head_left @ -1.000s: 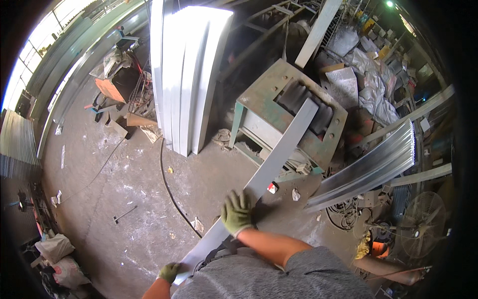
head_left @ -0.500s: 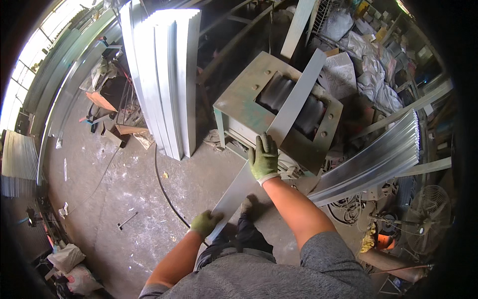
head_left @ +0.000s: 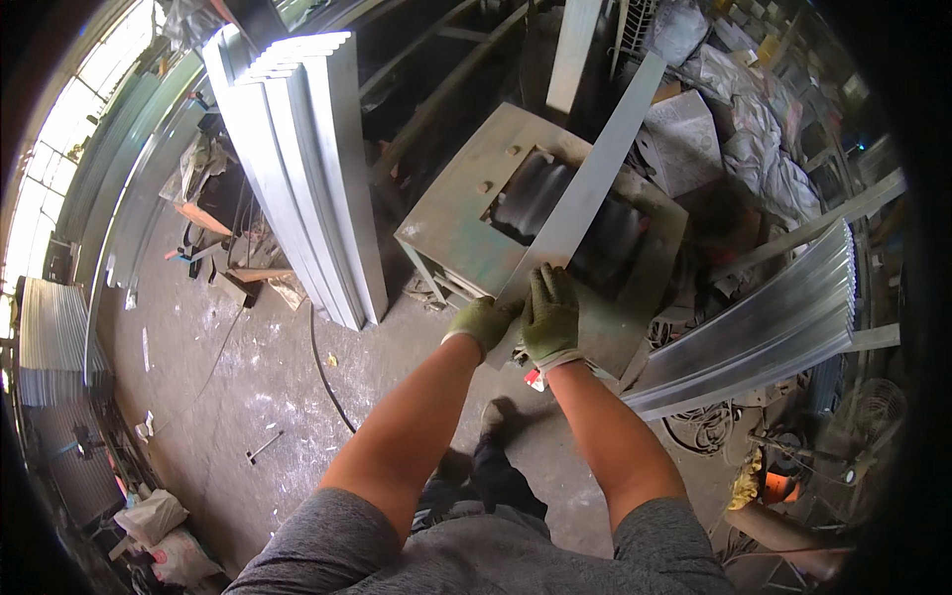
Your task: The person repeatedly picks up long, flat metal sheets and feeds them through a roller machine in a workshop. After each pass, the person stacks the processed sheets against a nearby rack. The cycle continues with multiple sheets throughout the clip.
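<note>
A long flat grey metal strip point(head_left: 600, 164) lies slantwise across a green-painted machine point(head_left: 456, 213) with dark ribbed rollers point(head_left: 540, 193) in its top opening. My left hand point(head_left: 481, 327), in a green glove, is closed on the strip's near end at the machine's front edge. Beside it, my right hand point(head_left: 551, 317), gloved the same way, rests with fingers stretched flat along the strip. The two hands nearly touch. What my left thumb and fingertips do under the strip is hidden.
Stacked bright metal profiles point(head_left: 312, 188) stand left of the machine. Curved corrugated sheets point(head_left: 764, 317) lean at the right, near a fan point(head_left: 873, 426) and coiled cables point(head_left: 699, 421). A black cable point(head_left: 327, 382) and a T-shaped rod point(head_left: 265, 446) lie on the floor.
The strip has slid forward over the machine, away from me. My left hand has moved up and right, from near my legs to beside my right hand, which stays near the machine's front.
</note>
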